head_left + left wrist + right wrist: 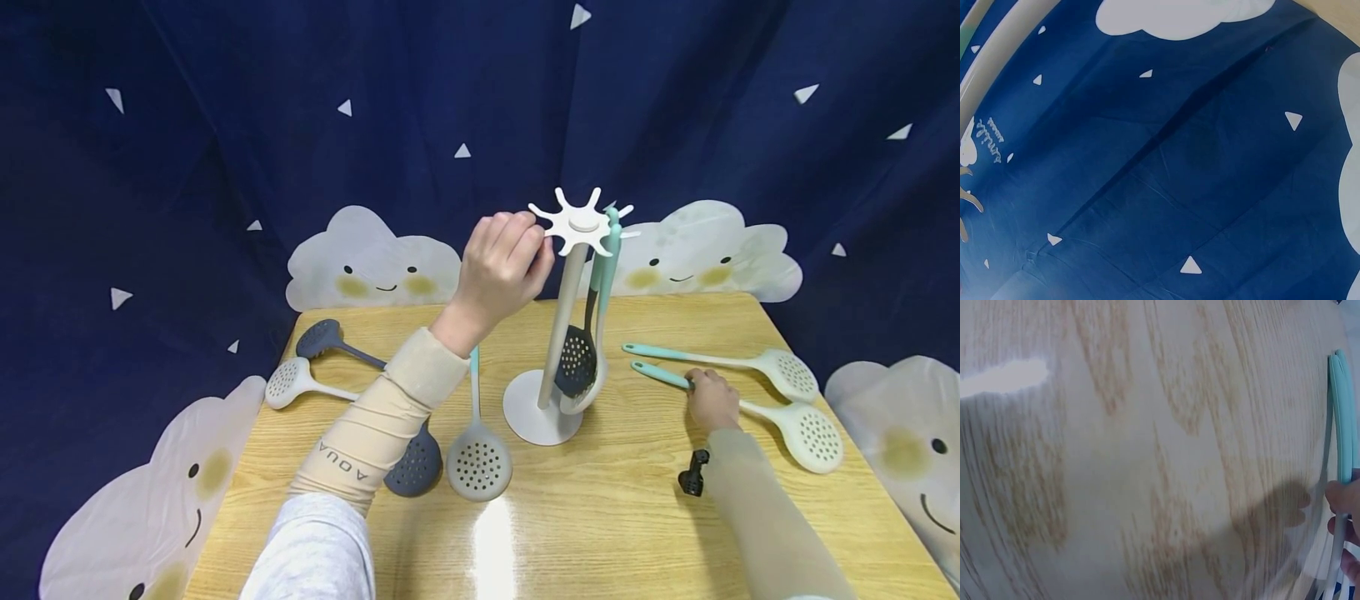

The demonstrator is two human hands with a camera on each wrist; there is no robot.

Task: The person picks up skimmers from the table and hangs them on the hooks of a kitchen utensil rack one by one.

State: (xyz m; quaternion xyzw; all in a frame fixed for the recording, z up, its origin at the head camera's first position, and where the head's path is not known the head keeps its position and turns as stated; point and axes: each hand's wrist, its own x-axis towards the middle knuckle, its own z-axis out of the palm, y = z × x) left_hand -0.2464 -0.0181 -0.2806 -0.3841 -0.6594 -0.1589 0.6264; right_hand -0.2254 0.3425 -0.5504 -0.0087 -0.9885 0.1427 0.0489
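Lying on the desk (615, 517) at about four o'clock from the rack, the near skimmer (757, 412) has a mint-green handle and a pale perforated head, and the right hand (712, 400) has its fingers curled round that handle close to the tip. It looks light and fairly stiff in the shaft with a softer silicone head, so I judge the narrow handle the surest place to take hold, though its smooth surface may be slippery. A second matching skimmer (720, 360) lies just beyond it, nearly parallel. The left hand (501, 267) is raised at the rack (558, 333), its fingers pinching one prong of the white star-shaped top (576, 221); a dark slotted spoon (576, 358) and a pale utensil hang from it. At nine o'clock from the rack lie a grey skimmer (478, 454), a dark one (414, 471) partly under the forearm, a dark fork-like server (330, 340) and a small white skimmer (296, 382). Behind stands a navy backdrop (225, 125) with clouds.
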